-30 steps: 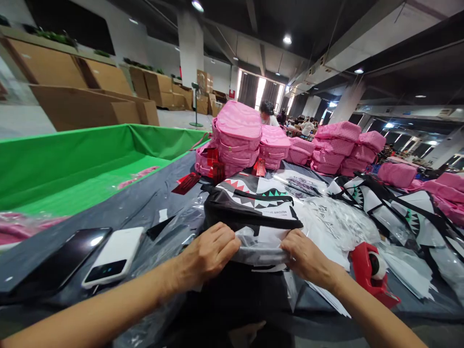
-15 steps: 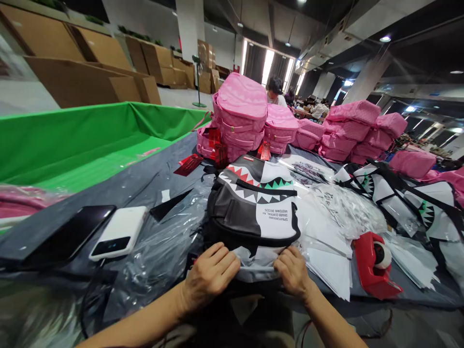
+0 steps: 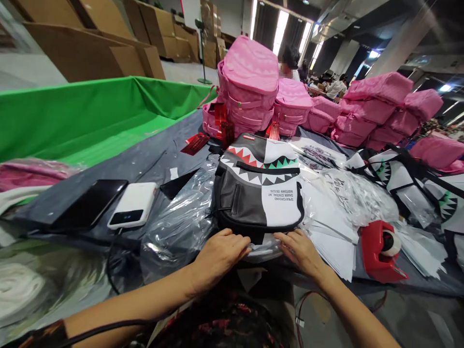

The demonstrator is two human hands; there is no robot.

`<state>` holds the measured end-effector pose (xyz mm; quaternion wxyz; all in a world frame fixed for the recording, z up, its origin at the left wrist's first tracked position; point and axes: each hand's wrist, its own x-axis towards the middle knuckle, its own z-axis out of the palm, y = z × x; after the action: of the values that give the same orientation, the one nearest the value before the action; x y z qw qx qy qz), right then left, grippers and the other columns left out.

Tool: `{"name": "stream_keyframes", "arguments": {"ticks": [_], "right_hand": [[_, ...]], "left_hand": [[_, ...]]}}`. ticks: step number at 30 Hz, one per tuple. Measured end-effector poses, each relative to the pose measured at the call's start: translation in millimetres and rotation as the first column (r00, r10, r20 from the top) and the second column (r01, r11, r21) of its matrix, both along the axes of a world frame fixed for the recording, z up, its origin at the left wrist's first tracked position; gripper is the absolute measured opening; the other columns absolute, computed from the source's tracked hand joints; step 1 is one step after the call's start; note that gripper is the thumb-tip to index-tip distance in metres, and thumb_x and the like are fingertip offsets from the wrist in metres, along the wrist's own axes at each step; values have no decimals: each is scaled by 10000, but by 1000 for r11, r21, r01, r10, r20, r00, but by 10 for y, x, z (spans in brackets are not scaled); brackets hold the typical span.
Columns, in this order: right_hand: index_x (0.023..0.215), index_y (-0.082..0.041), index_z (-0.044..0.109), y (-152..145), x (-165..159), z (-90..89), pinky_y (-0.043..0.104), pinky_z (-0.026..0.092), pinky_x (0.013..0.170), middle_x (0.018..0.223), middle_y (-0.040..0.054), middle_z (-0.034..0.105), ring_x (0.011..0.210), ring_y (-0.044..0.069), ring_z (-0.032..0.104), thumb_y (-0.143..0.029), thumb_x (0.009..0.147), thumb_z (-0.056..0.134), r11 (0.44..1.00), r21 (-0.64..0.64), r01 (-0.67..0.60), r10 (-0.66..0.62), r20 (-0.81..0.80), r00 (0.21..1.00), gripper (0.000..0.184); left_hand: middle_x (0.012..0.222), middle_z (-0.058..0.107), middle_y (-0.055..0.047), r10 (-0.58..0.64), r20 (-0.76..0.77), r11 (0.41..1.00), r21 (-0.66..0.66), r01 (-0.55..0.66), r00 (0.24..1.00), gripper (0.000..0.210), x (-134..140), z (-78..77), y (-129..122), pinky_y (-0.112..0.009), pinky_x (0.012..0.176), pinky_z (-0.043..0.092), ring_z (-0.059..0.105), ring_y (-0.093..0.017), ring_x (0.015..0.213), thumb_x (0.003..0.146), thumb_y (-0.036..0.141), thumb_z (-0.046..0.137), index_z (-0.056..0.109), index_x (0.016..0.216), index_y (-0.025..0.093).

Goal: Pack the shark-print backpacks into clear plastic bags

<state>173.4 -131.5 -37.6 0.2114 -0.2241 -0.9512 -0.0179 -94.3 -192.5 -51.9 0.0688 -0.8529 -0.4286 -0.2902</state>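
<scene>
A small black-and-white backpack (image 3: 259,193) with a red, white and green shark-teeth print lies flat on the table before me, its lettering upside down to me. Clear plastic (image 3: 266,253) shows along its near edge. My left hand (image 3: 224,251) is closed at the left end of this plastic, fingers curled against the bag's near edge. On the other side, my right hand (image 3: 299,249) pinches the plastic between thumb and bent fingers. Whether the plastic wraps the whole backpack I cannot tell.
Pink backpacks (image 3: 250,67) are stacked behind. To the right lie white paper sheets (image 3: 331,246), a red tape dispenser (image 3: 379,251) and more shark-print bags (image 3: 395,174). A white power bank (image 3: 134,205), a black phone (image 3: 90,205) and a green-lined bin (image 3: 101,113) are left.
My view has tilted down, so the scene sits higher in the picture. Both hands stay at the backpack's near edge; my right fingers have straightened a little.
</scene>
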Motion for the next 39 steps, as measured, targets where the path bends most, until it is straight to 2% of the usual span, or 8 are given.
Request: {"name": "stream_keyframes", "arguments": {"ticks": [5, 10, 14, 20, 24, 30, 35, 39], "right_hand": [[969, -202, 637, -6, -114, 187, 317, 369, 667, 725, 2, 631, 624, 155, 534, -128, 990, 552, 987, 151, 59, -83, 157, 984, 115], [929, -176, 621, -58, -142, 285, 335, 389, 766, 1079, 102, 680, 894, 191, 578, -86, 1010, 445, 955, 278, -106, 65, 154, 986, 213], [867, -176, 594, 99, -149, 338, 313, 361, 674, 862, 40, 659, 746, 162, 527, -133, 1032, 450, 967, 144, -211, 157, 317, 935, 223], [966, -203, 610, 248, -180, 611, 320, 352, 675, 874, 9, 622, 803, 170, 529, -346, 1007, 604, 963, -7, -269, 221, 589, 777, 148], [937, -202, 609, 233, -208, 736, 308, 350, 644, 905, 4, 627, 813, 154, 538, -201, 1014, 577, 953, -31, -301, 253, 628, 736, 83], [966, -213, 596, 203, -149, 676, 313, 252, 514, 791, -9, 612, 722, 154, 547, -165, 1019, 527, 960, 28, -278, 190, 666, 721, 100], [998, -221, 578, 31, 53, 265, 298, 204, 472, 766, 0, 589, 651, 152, 521, -169, 1012, 471, 945, 163, -285, 163, 520, 838, 120], [957, -199, 572, -241, 152, -266, 278, 262, 493, 796, 25, 612, 670, 152, 533, -143, 967, 485, 973, 224, -63, 9, 238, 971, 104]], "left_hand": [[774, 625, -9, -150, 19, 965, 222, 142, 989, 171, -136, -62, 35, -300, 707, 482, 589, -143, 702, 1005, 102, 419, 574, 976, 168], [1098, 667, -118, -527, 75, 833, 241, 498, 846, 155, -217, 74, 196, -344, 990, 532, 576, -213, 1161, 955, 45, 469, 588, 944, 144], [835, 667, -62, -697, -175, 693, 86, 716, 695, 259, -152, 303, 409, -269, 916, 538, 607, -157, 854, 955, 33, 426, 597, 808, 159], [581, 496, 32, -680, -417, 580, 199, 790, 604, 245, -147, 403, 566, -308, 654, 479, 408, -147, 530, 950, 64, 440, 632, 869, 192], [635, 571, 22, -685, -374, 632, 123, 765, 626, 281, -176, 409, 532, -320, 773, 468, 478, -138, 577, 1035, 132, 360, 612, 917, 167], [652, 609, 49, -637, -325, 744, -19, 668, 699, 282, -244, 367, 396, -303, 672, 445, 484, -134, 530, 1050, 101, 286, 563, 1036, 148], [742, 637, -25, -560, -332, 745, 199, 637, 759, 252, -287, 90, 135, -376, 822, 493, 591, -163, 686, 947, 44, 425, 610, 1112, 89], [810, 665, -51, -478, -323, 793, 242, 559, 817, 330, -263, -63, -34, -380, 869, 475, 617, -173, 760, 923, -4, 403, 640, 1141, 71]]}}
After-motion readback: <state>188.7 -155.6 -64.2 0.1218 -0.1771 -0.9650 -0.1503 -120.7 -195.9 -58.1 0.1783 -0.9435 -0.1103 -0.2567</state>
